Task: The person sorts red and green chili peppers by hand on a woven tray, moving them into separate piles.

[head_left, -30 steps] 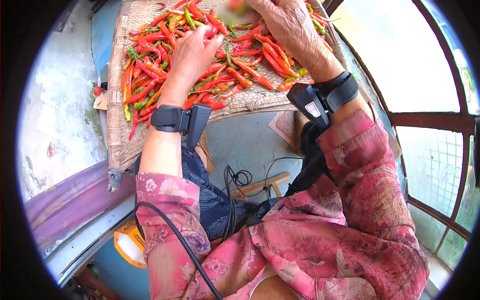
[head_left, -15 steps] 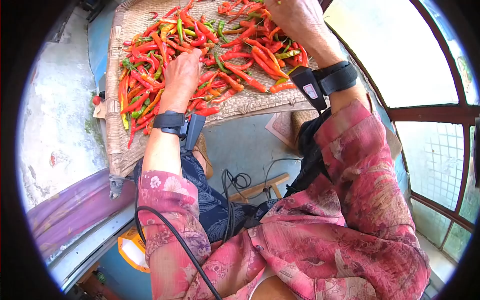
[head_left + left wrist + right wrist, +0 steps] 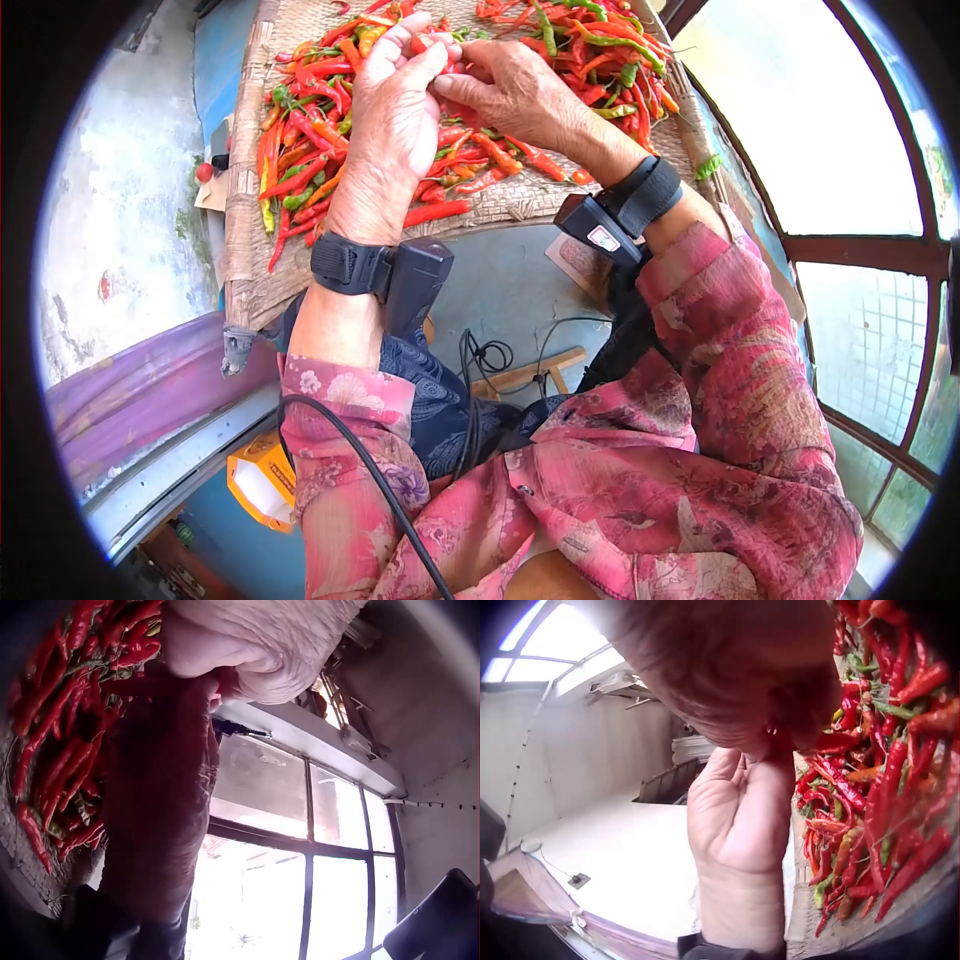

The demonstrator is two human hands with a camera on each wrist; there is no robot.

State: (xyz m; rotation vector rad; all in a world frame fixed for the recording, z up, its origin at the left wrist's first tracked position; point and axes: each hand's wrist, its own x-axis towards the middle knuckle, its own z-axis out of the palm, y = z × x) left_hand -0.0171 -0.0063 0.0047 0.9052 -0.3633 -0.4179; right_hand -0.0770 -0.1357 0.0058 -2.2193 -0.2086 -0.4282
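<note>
Over the near middle of the pile, both hands meet at a red chili pepper (image 3: 425,42). Palm turned up, the left hand (image 3: 393,115) holds it in its curled fingers. From the other side the right hand (image 3: 520,92) pinches at it with thumb and bent fingers, which hide much of the pepper. The right wrist view catches a bit of its red between the hands. Beneath them, mostly red chili peppers (image 3: 310,130), with some green and orange ones, lie spread on a woven tray (image 3: 240,250).
A second heap of red and green peppers (image 3: 625,60) lies at the tray's right. One green pepper (image 3: 708,167) sits on the right rim. A window (image 3: 800,120) stands close on the right, a pale wall (image 3: 120,230) on the left. A black cable (image 3: 370,470) crosses the left sleeve.
The right hand has come back from the tray's far right to the middle. The left hand has lifted from the pile and turned palm up, and both now meet at a red chili pepper.
</note>
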